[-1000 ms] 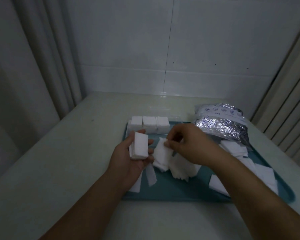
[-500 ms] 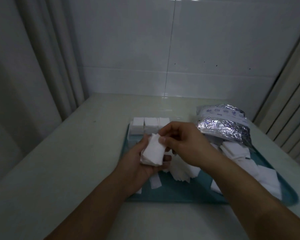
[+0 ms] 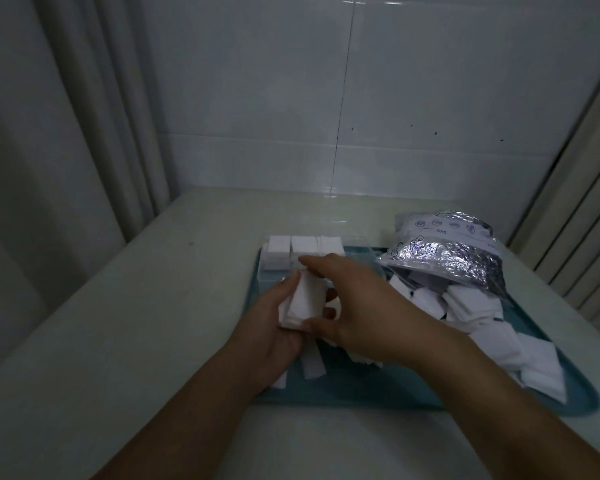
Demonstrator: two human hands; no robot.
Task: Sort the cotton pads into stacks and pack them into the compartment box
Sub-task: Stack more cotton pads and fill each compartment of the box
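White cotton pads everywhere in this one, lighting's pretty dim though. Both hands meet over the near-left part of a teal tray (image 3: 361, 396) that sits on a pale tabletop (image 3: 125, 341). Left hand (image 3: 274, 323) is cupped around a small stack of pads (image 3: 303, 301), thumb up along the stack's left side and fingertips poking out on its right. Right hand (image 3: 357, 306) comes in from the other side and pinches the same stack, index finger over the top edge and thumb under the bottom corner, so both hands are gripping it at once. Just beyond the hands is the clear compartment box (image 3: 361, 233), and you can see three neat stacks (image 3: 303, 245) already standing side by side along its far-left end; the clear walls are hard to make out in this light. Right of the right hand there's a crinkly silver foil bag (image 3: 440, 254) lying on the tray's far-right corner, with its open mouth facing the hands. Loose pads (image 3: 499, 337) spill out of it and run down the right side of the tray in a messy heap. A few more single pads (image 3: 312, 365) lie flat on the tray right under the hands, partly hidden by the wrists. Behind it all is a tiled wall (image 3: 361, 98), with a curtain (image 3: 66, 133) off to the left.
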